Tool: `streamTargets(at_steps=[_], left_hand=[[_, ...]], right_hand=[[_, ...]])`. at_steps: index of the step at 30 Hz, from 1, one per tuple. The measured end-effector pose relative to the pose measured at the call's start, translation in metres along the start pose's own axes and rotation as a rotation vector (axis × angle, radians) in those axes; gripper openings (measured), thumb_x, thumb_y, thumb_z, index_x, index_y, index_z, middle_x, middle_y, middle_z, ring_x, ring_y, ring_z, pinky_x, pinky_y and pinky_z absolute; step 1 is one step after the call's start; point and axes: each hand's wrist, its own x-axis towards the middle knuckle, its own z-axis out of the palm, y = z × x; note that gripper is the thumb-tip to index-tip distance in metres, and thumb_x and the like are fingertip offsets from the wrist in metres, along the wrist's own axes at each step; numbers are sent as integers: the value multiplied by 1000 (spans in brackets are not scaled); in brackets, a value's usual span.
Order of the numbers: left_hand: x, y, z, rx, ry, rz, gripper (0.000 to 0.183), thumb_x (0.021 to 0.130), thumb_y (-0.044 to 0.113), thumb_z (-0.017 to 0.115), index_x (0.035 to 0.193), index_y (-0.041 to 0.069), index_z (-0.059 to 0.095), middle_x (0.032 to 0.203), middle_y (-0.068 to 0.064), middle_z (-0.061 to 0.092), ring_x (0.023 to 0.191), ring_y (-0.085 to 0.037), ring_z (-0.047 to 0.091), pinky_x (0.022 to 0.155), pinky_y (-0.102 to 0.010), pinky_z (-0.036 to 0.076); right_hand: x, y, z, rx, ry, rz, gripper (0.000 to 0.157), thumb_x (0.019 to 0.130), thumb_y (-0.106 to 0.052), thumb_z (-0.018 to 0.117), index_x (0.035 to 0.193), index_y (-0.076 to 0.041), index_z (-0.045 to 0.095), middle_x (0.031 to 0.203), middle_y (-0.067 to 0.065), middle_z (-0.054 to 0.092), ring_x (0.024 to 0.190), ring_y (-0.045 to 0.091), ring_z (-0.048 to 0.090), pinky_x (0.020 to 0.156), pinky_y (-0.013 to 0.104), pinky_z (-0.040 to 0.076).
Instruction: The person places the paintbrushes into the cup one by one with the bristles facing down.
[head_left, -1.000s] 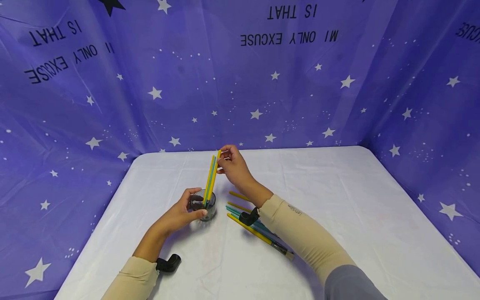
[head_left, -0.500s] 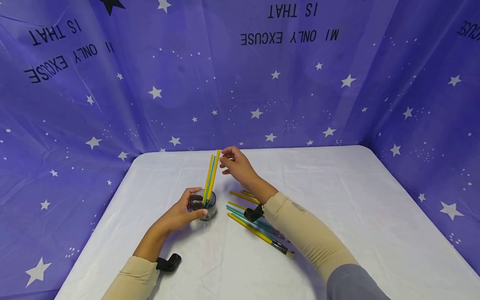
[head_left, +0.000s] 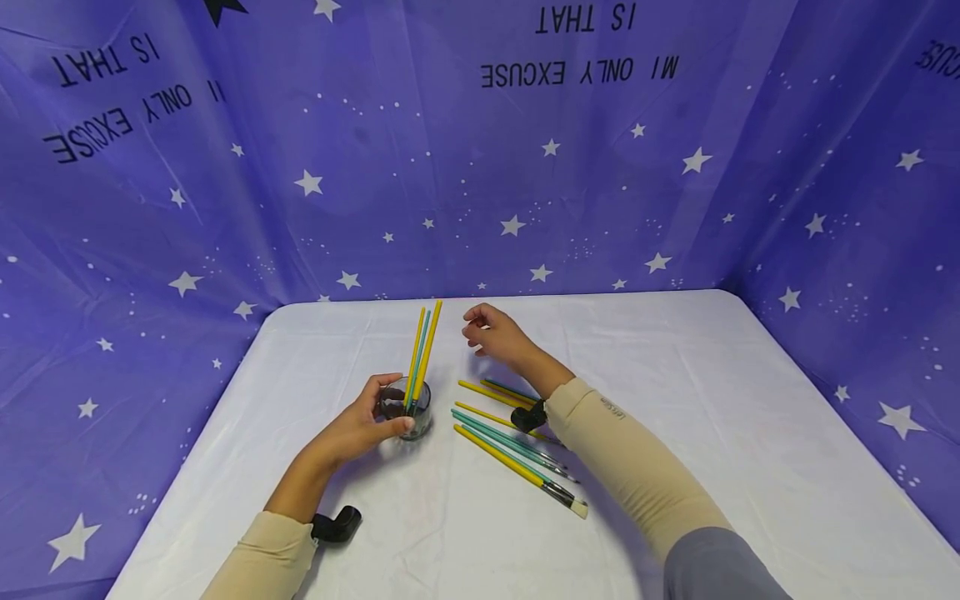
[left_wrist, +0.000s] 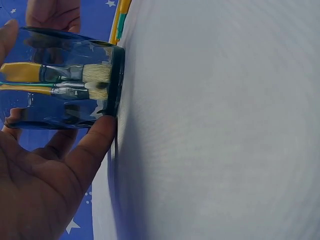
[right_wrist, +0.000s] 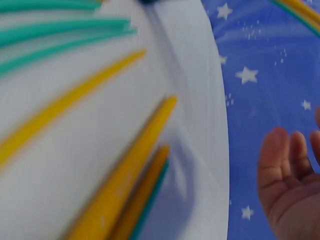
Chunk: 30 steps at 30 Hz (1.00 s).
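From the head view, the left hand (head_left: 360, 427) curls round a clear glass jar (head_left: 414, 408) on the white-clothed bench (head_left: 712, 417). Three slim brushes (head_left: 422, 354), yellow and teal, stand in the jar, handles up and tilted away. The right hand (head_left: 498, 335) hovers empty, fingers loosely bent, beside their tips; loose brushes (head_left: 517, 454) lie under its forearm.

The left wrist view shows bristles (left_wrist: 97, 82) against the jar's base.

The right wrist view shows blurred tapered handles (right_wrist: 120, 185) lying flat.

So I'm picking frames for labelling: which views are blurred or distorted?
Head view: sharp, evenly lit, soft shadows under the arms, backdrop bowed at the edges. Left wrist view: glass and bristles clear, the cloth soft. Right wrist view: the brushes blurred and smeared, the right hand soft.
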Motion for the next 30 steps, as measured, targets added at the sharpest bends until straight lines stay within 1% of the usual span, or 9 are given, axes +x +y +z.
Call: streamTargets(at_steps=[4, 6, 10, 14, 17, 21, 26, 30], left_hand=[[1, -2, 0, 3, 1, 16, 78, 91, 17, 74, 149, 6, 24, 132, -20, 55, 121, -34, 55, 104, -53, 33], [1, -2, 0, 1, -1, 19, 77, 91, 16, 74, 149, 6, 24, 131, -20, 55, 120, -35, 55, 104, -53, 33], [0, -2, 0, 13, 2, 9, 77, 91, 18, 74, 149, 8, 25, 131, -19, 56, 121, -34, 54, 105, -54, 31], [0, -2, -1, 24, 4, 1, 78, 91, 20, 75, 149, 8, 25, 131, -19, 57, 122, -34, 54, 106, -54, 30], [0, -3, 0, 19, 2, -4, 78, 91, 20, 74, 150, 9, 24, 131, -19, 57, 122, -34, 53, 105, -54, 30], [0, -2, 0, 17, 2, -11, 78, 91, 20, 74, 150, 10, 24, 131, -19, 57, 123, -34, 53, 105, -53, 32], [0, -3, 0, 21, 1, -2, 79, 91, 20, 74, 150, 8, 23, 131, -20, 56, 122, -34, 53, 105, -54, 31], [1, -3, 0, 22, 1, -2, 79, 91, 20, 74, 150, 7, 23, 131, -20, 56, 123, -35, 53, 106, -55, 30]], right_hand=[[-1, 4, -10, -99, -82, 17, 25, 99, -12, 59, 123, -5, 54, 104, 11, 58, 102, 40, 60, 79, 47, 53], [-3, 5, -14, -158, -122, 24, 28, 98, -11, 58, 124, -2, 54, 103, 11, 58, 100, 39, 60, 79, 47, 53], [-6, 7, -19, -305, -202, 34, 31, 98, -10, 59, 126, 1, 54, 99, 9, 58, 88, 33, 61, 73, 40, 52], [-8, 8, -23, -460, -288, 35, 29, 97, -11, 62, 125, -1, 56, 96, 8, 60, 78, 26, 60, 69, 32, 49], [-10, 8, -24, -552, -333, 38, 28, 97, -11, 62, 123, -3, 58, 94, 7, 61, 74, 21, 59, 70, 31, 47], [-12, 9, -26, -640, -367, 43, 25, 95, -10, 63, 120, -6, 61, 93, 4, 62, 75, 16, 55, 72, 30, 45], [-13, 9, -28, -686, -407, 64, 21, 93, -7, 65, 114, -10, 63, 95, 4, 61, 79, 17, 53, 73, 31, 44], [-14, 9, -28, -715, -444, 65, 19, 92, -4, 65, 110, -11, 65, 94, 4, 59, 80, 17, 51, 72, 31, 43]])
